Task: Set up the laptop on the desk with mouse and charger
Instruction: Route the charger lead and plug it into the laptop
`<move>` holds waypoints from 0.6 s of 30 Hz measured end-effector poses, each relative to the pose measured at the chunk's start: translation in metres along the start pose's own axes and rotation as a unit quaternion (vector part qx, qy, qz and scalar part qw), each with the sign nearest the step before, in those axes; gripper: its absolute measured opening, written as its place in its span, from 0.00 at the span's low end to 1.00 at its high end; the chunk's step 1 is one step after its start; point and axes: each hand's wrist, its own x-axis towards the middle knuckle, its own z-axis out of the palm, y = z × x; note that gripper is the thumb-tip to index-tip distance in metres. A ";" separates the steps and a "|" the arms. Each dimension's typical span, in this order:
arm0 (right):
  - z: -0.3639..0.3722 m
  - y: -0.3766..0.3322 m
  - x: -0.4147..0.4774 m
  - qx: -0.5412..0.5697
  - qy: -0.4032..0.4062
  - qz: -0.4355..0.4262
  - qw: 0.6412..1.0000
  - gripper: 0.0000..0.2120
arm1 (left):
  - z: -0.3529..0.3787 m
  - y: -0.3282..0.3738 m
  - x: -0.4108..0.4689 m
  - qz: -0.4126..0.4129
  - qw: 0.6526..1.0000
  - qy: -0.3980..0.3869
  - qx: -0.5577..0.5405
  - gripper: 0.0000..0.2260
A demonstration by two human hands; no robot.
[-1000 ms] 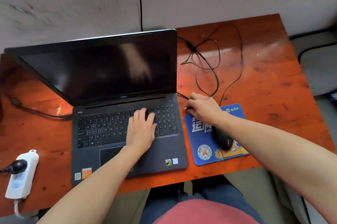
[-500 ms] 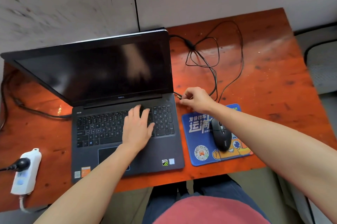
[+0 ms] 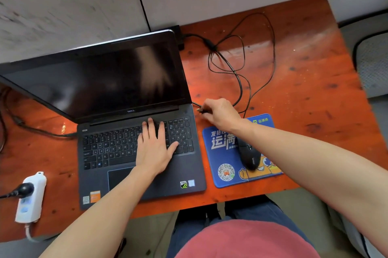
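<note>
Orange-red varnished wood forms the table (image 3: 315, 89), and the open laptop (image 3: 92, 184) sits on its left half with the screen dark. The left hand (image 3: 154, 148) lies flat on the keyboard, its fingers (image 3: 150, 125) straight and holding nothing, apparently bracing the machine. The right hand (image 3: 220, 113) is just beside the laptop's right edge, pinching a small metal-tipped plug (image 3: 199, 109). The tip points at the laptop's side wall and, as far as the blur allows, is not yet in. I judge it to be the mouse's plug, since the thin cable (image 3: 243, 64) loops over the far right of the table and comes back towards the mouse (image 3: 247, 156) on the blue mouse pad (image 3: 222, 173).

The port itself is hidden from this view, so the plug could be offered skewed or upside down and then forced, scraping the casing. A sideways push might slide the laptop left on the slick varnish and tug the dark lead (image 3: 42, 131) at its left side. The right forearm passes over the mouse, so a dropped wrist could knock it off the pad. The tangled loops may snag and drag the mouse. At the near left, the power strip (image 3: 31, 197) lies close to the table's edge, where a pull on its cord could bring it down.
</note>
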 end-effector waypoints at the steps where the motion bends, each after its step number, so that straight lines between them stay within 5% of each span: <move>1: 0.002 -0.001 0.000 -0.016 -0.023 -0.009 1.000 0.09 | -0.001 0.001 0.000 -0.001 1.000 -0.003 0.001 0.35; 8: 0.003 -0.002 0.003 -0.056 -0.076 0.010 0.996 0.10 | -0.003 0.004 0.000 -0.005 1.000 -0.011 0.010 0.35; 18: -0.003 0.000 0.005 -0.166 -0.022 -0.028 0.986 0.14 | 0.002 0.004 0.001 -0.008 1.000 -0.010 0.008 0.35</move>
